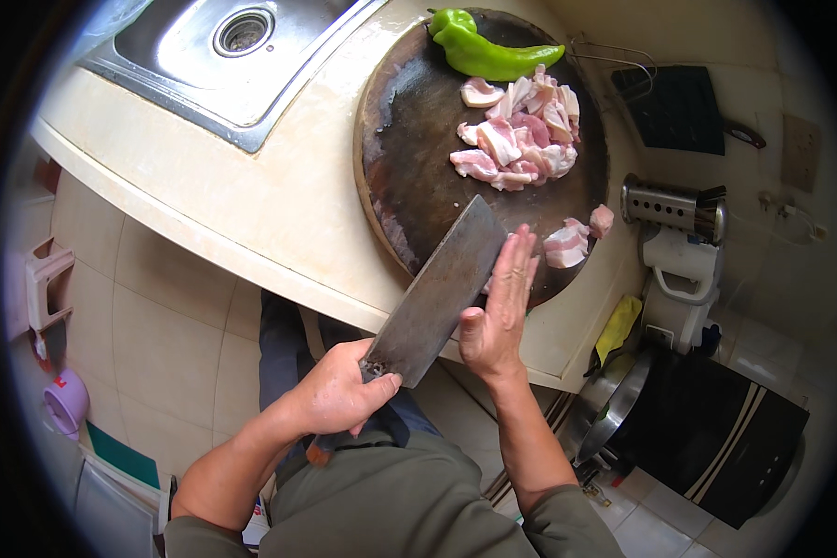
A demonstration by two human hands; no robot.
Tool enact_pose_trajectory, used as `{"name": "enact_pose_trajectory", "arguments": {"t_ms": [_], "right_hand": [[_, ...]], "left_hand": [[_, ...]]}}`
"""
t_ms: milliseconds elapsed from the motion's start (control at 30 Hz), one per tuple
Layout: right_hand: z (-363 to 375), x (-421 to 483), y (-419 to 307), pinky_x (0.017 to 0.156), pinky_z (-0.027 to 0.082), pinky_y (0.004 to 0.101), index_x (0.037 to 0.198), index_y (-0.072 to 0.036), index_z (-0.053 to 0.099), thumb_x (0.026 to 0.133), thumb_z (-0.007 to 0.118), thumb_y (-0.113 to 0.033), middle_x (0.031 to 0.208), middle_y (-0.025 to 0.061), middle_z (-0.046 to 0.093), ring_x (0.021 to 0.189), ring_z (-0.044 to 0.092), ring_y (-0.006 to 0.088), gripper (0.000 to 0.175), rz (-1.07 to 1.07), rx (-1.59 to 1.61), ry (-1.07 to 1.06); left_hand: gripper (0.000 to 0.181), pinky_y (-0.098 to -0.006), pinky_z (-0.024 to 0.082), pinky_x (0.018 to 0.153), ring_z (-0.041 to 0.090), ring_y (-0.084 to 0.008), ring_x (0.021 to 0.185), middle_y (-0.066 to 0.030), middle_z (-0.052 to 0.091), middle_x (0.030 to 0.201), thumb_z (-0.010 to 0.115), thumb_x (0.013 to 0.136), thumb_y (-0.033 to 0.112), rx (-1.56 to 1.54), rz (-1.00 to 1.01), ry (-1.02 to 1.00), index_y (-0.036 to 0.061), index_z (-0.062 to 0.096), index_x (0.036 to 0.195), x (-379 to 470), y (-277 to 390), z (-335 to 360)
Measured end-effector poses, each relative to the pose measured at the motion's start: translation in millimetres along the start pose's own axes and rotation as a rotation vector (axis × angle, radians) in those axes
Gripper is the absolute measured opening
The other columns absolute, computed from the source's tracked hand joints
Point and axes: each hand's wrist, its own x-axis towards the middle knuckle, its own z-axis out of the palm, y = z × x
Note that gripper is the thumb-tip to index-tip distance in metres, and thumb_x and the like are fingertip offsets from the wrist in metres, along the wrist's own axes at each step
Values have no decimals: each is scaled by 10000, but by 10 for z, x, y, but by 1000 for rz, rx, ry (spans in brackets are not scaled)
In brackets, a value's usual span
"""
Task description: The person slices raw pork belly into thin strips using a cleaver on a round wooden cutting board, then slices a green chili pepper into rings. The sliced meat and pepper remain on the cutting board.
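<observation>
My left hand [338, 390] grips the handle of a broad steel cleaver [439, 293], whose blade reaches over the near edge of a round, dark chopping board [418, 174]. Flat along the blade's right side is my right hand [499, 307], fingers straight and thumb apart. A bit of meat shows between blade and palm, mostly hidden. Sliced fatty pork [519, 139] lies heaped on the far right of the board. A thicker pork chunk [566, 244] and a small pork cube [600, 221] rest at its right edge. Behind the slices lies a green pepper [495, 52].
A steel sink [251, 91] is set into the counter [307, 188] at the left. On the right stand a perforated steel utensil holder [662, 200], a yellow cloth [617, 328] and a metal pan [617, 411]. Lower left, a purple container [66, 402] is near the tiled floor.
</observation>
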Motion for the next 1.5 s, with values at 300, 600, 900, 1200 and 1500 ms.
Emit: {"name": "enact_pose_trajectory", "arguments": {"t_ms": [300,600,900,1200,1500], "right_hand": [[47,-3,42,1257,68,606,1647,25,122,929,274,-864,1718,254,104,1587,68,468,1153,0,-59,10],[68,-9,53,1248,70,622,1649,20,117,903,301,-885,1712,259,128,1587,64,474,1187,4,-74,21],[79,-15,74,1245,87,626,1650,20,105,893,352,-876,1707,273,129,1578,76,500,1199,-5,-80,32],[51,-56,117,1246,74,626,1654,13,66,890,342,-885,1711,271,110,1583,72,484,1210,48,-97,35],[36,-92,182,1243,50,636,1657,4,52,892,327,-888,1718,267,79,1587,48,478,1207,-11,-102,10]], "left_hand": [[148,-298,461,432,551,-111,461,-36,591,689,599,1010,94,97,-67,65,-26,600,1097,-35,262,76],[179,-301,445,430,524,-107,443,-30,559,654,560,1019,92,172,-138,70,-33,578,1146,71,589,111],[125,-297,479,420,546,-126,433,-53,577,602,608,1016,94,230,-188,-41,-29,589,1010,324,928,-93],[114,-307,485,435,553,-132,435,-57,559,578,589,995,87,275,-88,-87,-24,563,991,578,920,-38],[125,-295,482,433,552,-123,439,-44,558,598,606,1001,83,239,-203,-56,-34,565,985,206,765,-84]]}}
